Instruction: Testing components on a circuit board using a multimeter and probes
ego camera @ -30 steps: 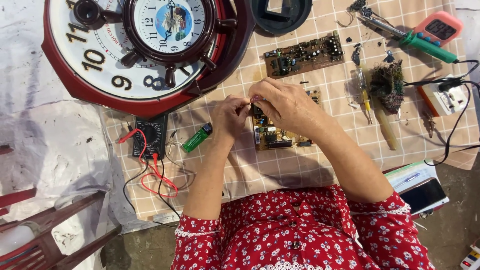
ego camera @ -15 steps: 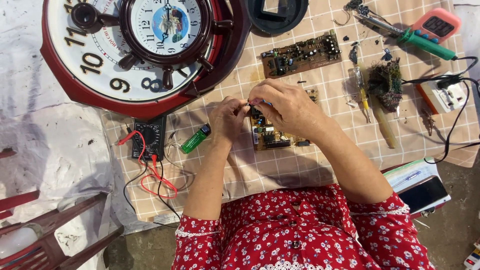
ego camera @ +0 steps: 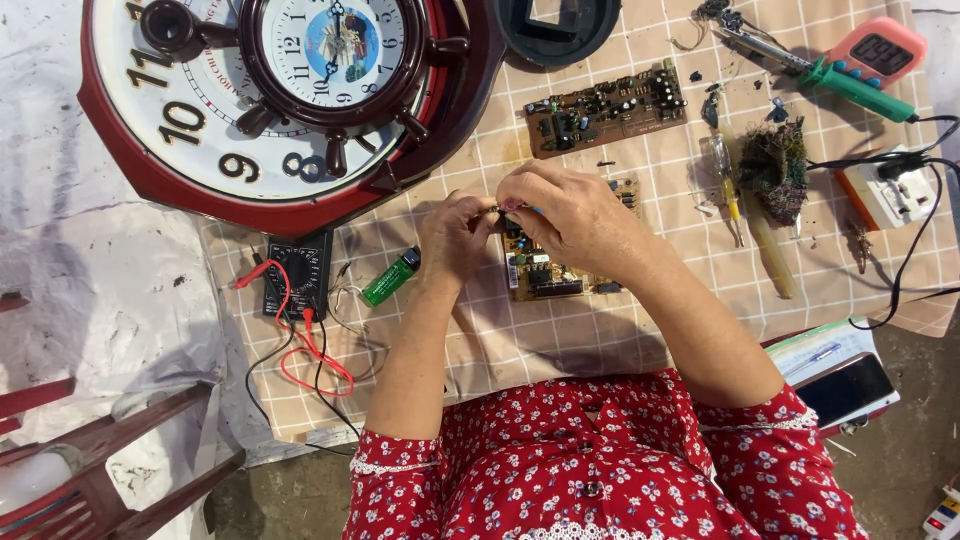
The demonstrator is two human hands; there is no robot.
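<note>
My left hand point(ego camera: 455, 238) and my right hand point(ego camera: 570, 212) meet fingertip to fingertip over a small circuit board point(ego camera: 545, 275) that lies on the checked cloth point(ego camera: 640, 330). Both pinch a tiny part between them; it is mostly hidden by the fingers, with a bit of blue and pink showing. A green lighter point(ego camera: 391, 278) lies just left of my left wrist. A second, longer circuit board point(ego camera: 605, 108) rests above my hands.
A large red wall clock point(ego camera: 270, 100) fills the upper left. A black multimeter point(ego camera: 298, 275) with red and black leads sits below it. A green-handled soldering iron point(ego camera: 850, 85), screwdriver point(ego camera: 725, 185), brush point(ego camera: 770, 200), power strip point(ego camera: 885, 195) and phone point(ego camera: 850, 388) lie to the right.
Both hands stay together over the small board, with only slight finger movement. The view has shifted a little.
</note>
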